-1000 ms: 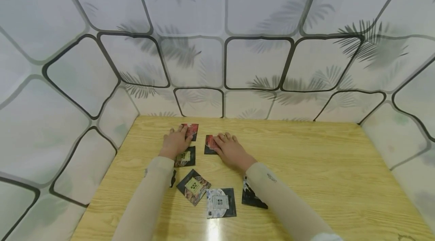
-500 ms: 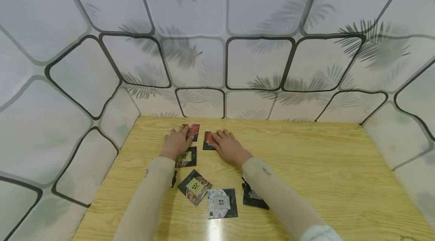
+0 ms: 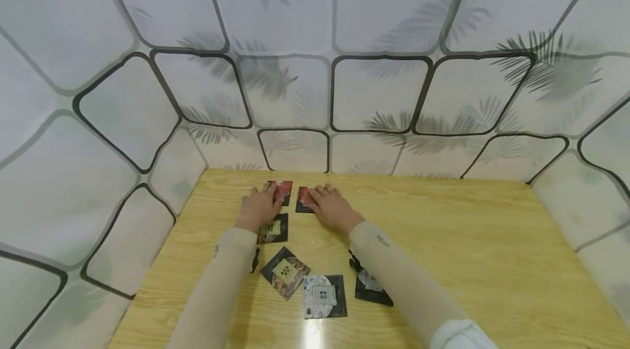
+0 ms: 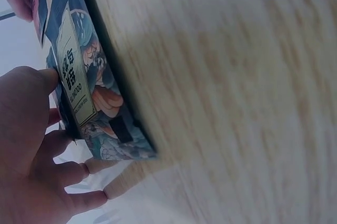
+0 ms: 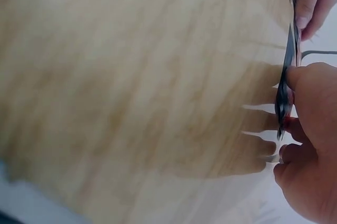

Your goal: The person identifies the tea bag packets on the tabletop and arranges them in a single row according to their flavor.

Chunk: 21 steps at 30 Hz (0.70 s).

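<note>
My left hand (image 3: 258,209) rests on a flat red and black packet (image 3: 284,191) near the table's back edge. Beside it, my right hand (image 3: 332,209) lies with its fingers over a second red and black packet (image 3: 303,199), and a narrow gap parts the two. In the right wrist view, the thumb and fingertips of the right hand (image 5: 310,139) touch the thin packet (image 5: 284,97). Under the left wrist sits a packet with a yellow label (image 3: 279,228). The left wrist view shows this packet (image 4: 100,97) close up, with the left thumb over its edge.
Nearer me lie a tilted yellow-label packet (image 3: 285,272), a white and black packet (image 3: 325,297) and a dark packet (image 3: 371,290) partly under the right forearm. A patterned wall (image 3: 374,152) stands behind the wooden table (image 3: 467,250), with others at the sides.
My right hand has slid its red packet away from me, so it is nearly level with the left red packet. The left hand stays put; the view has shifted slightly.
</note>
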Motion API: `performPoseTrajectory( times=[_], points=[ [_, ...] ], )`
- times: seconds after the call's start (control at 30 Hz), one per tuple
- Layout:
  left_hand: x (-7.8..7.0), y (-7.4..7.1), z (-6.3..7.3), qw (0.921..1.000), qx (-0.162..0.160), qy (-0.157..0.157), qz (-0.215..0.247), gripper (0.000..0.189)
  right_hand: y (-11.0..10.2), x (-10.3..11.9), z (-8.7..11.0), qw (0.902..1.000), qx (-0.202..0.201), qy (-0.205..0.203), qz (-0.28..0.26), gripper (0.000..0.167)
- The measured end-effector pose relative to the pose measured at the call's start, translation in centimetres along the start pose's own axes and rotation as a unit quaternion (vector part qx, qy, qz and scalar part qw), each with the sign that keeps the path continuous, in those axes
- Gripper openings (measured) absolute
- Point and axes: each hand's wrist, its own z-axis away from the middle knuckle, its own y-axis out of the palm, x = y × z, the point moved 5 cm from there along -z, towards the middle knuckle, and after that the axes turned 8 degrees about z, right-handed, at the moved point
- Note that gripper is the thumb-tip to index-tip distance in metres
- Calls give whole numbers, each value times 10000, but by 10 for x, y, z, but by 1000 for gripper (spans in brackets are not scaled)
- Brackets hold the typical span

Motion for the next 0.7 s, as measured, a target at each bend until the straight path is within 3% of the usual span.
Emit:
performPoseTrajectory(
  times=[0.37, 0.7],
  points=[
    [-2, -1, 2, 10000, 9, 25, -83, 67, -6, 2, -1, 10000, -28, -36, 79, 55],
    [1, -5, -2, 9989, -219, 391, -113, 67, -5, 0, -6, 9996, 45, 18, 260, 56]
  ],
)
